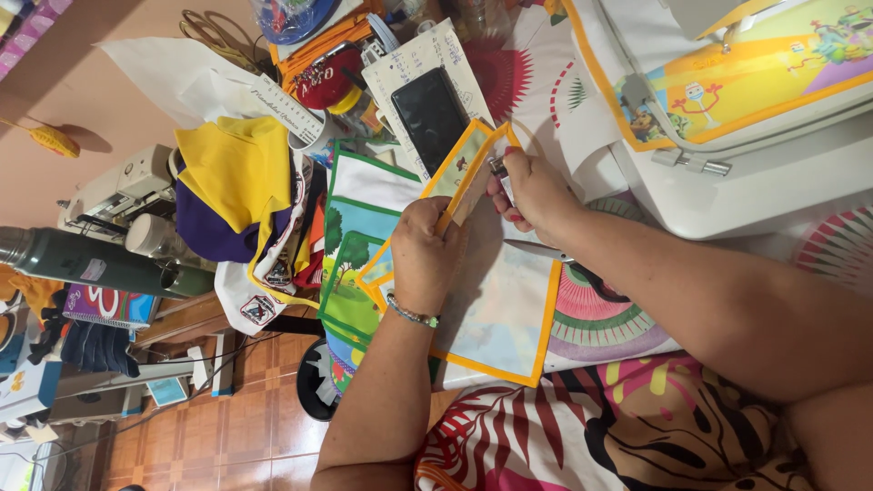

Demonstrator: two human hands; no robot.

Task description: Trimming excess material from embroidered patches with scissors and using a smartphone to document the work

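My left hand (pixel 426 245), with a bead bracelet on the wrist, grips the folded edge of an orange-bordered printed fabric piece (pixel 500 314) lying on the table. My right hand (pixel 538 193) is just beside it. Its fingers pinch a small metal thread snipper (pixel 498 169) held against the orange border near the fabric's corner. Both hands touch the same piece and sit close together.
A stack of green-bordered fabric pieces (pixel 356 238) lies beside my left hand. Beyond are a black phone (pixel 429 114), a ruler (pixel 284 105), a yellow and purple garment (pixel 232 182) and a green flask (pixel 82 264). A white sewing machine (pixel 755 186) holds printed fabric on the right.
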